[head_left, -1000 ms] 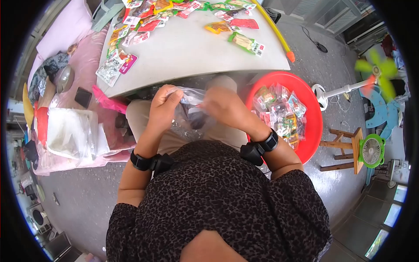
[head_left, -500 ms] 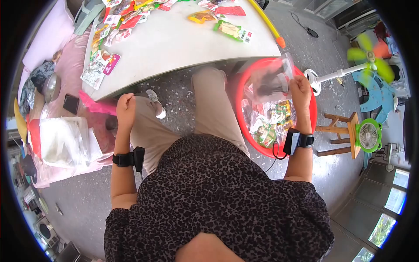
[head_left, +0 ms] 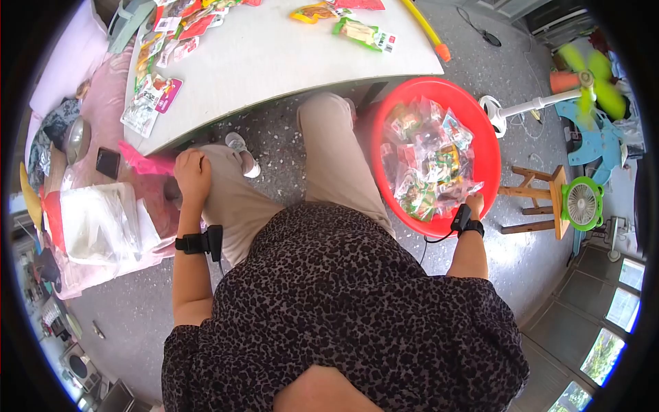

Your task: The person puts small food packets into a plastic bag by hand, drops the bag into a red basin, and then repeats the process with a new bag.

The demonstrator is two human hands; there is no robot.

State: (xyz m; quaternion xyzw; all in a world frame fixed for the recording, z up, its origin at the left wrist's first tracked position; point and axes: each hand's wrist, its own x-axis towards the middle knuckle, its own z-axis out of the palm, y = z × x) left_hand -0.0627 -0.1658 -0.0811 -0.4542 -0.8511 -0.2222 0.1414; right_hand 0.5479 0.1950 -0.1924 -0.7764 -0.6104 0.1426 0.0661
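- Red plastic tub [head_left: 489, 130] is on the floor by the person's right leg, near the table edge; probably there so the right arm reaches it without leaning.
- Clear bags of snack packets [head_left: 422, 165] lie heaped inside the tub; high wall likely keeps the slippery pile together.
- Right hand [head_left: 475, 204] is at the tub's near right rim, fingertips by a bag corner; can't tell whether they pinch it or just touch, wrist device partly in the way.
- Left hand [head_left: 192, 173] rests on the left trouser leg [head_left: 232, 180], fingers curled in narrow, nothing visible in them; looks like a resting spot.
- White table [head_left: 288, 58] stands ahead of the knees, loose packets within forward reach.
- Mixed snack packets [head_left: 195, 24] bunch at its left side; silver-and-magenta pouch [head_left: 145, 113] lies flat at the near left corner.
- Green-edged packet [head_left: 364, 34] lies flat farther right, apart from that bunch, maybe sorted by kind.
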